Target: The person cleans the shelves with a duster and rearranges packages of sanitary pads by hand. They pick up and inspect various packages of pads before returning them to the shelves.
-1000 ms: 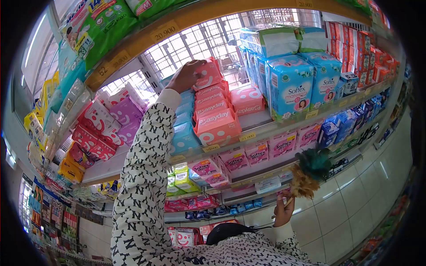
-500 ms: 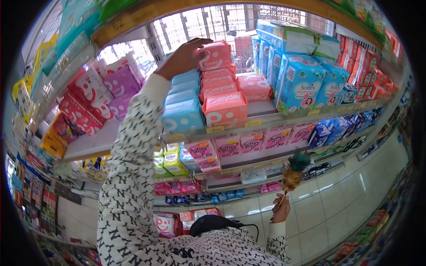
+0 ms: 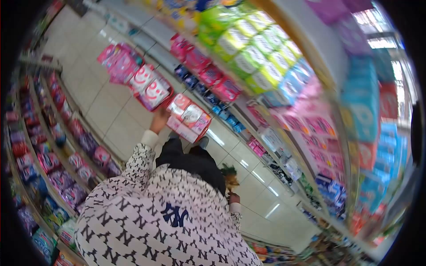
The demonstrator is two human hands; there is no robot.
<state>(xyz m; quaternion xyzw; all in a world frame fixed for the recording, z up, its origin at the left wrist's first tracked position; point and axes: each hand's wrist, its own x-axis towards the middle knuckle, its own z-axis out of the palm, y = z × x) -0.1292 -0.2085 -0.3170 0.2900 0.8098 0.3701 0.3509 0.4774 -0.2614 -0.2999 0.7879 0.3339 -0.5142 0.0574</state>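
My left hand reaches down over the floor. Its fingers are at the edges of two red-rimmed containers, and blur hides whether they grip anything. One container holds white smiley-faced packs; the other holds white and pink packs. Beside them lies a pink bundle of packs. Low at my side, my right hand is closed round the handle of a feather duster with brown and dark green feathers.
Shelves of green packs, pink packs and blue packs rise on the right. Another curved shelf of packaged goods runs along the left. Between them is a tiled floor, with my feet close to the containers.
My left hand has left the coral pack on the upper shelf and dropped to the containers on the floor. The view has turned and tilted down. My right hand keeps the feather duster.
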